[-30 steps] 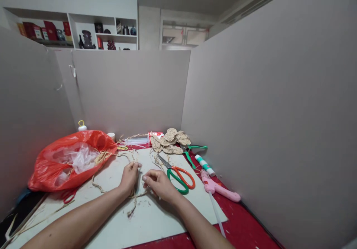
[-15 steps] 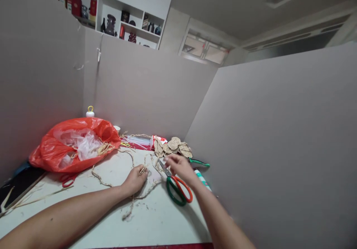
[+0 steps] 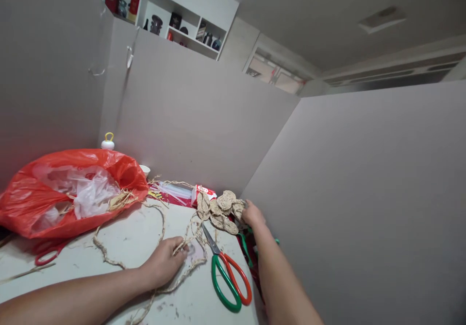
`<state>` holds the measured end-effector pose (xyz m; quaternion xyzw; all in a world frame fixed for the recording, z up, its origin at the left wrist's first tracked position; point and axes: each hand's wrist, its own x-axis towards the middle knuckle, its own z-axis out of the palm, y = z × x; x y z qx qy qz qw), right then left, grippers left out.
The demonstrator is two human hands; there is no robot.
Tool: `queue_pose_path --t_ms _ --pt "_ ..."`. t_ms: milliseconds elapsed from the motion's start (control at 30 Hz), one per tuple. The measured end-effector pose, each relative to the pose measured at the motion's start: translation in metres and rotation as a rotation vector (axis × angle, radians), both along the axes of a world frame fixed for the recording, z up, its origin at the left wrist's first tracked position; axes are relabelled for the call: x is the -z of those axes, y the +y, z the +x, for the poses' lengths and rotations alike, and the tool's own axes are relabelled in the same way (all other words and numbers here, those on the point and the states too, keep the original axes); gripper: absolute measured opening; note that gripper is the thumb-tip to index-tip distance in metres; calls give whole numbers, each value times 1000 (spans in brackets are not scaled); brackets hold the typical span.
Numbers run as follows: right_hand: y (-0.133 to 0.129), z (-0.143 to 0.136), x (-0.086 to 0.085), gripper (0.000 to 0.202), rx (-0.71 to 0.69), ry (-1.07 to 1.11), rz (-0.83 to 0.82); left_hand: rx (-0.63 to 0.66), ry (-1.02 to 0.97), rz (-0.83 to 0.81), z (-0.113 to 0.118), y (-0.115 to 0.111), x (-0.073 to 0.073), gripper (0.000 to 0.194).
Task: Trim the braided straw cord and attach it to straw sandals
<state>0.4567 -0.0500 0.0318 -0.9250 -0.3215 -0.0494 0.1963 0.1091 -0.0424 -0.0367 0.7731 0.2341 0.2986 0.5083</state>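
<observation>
My left hand (image 3: 168, 261) is closed on a twisted straw cord (image 3: 182, 246) just above the white table. More of the cord curves over the tabletop to both sides of that hand. To its right lie scissors (image 3: 223, 265) with one green and one orange handle, blades pointing away. My right hand (image 3: 252, 214) reaches past them to the right end of a pile of coiled straw pieces (image 3: 226, 201). Its fingers are bent at the pile's edge, and what they hold, if anything, is hidden.
A red plastic bag (image 3: 73, 179) with white plastic and straw covers the left side. Red-handled scissors (image 3: 47, 256) lie below it. Behind are a white cup (image 3: 144, 169), plastic strips (image 3: 174, 191) and a red-white packet (image 3: 204, 190). Grey partitions (image 3: 189, 116) enclose the table.
My right hand has moved from above the scissors to the right end of the straw pile. My left hand keeps hold of the cord. The view has shifted, with the table appearing closer.
</observation>
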Motion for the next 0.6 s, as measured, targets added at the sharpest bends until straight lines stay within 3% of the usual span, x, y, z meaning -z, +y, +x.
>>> queue_pose_path --t_ms 133,267,367,467,533,600 --pt "9 10 15 32 2 95 85 12 46 -4 1 -1 -1 15" --pt "7 15 12 30 83 95 314 10 70 -9 1 -2 -2 21" --pt "4 14 -7 25 92 69 561 7 53 -26 1 -3 -3 23" --pt "6 2 -36 26 9 57 810 5 5 -43 0 -5 -1 16" --pt "10 -14 -56 32 -82 69 944 -24 -16 -50 1 -5 2 16" --pt "15 -39 -76 41 -189 85 1044 -81 -11 -72 1 -3 2 32"
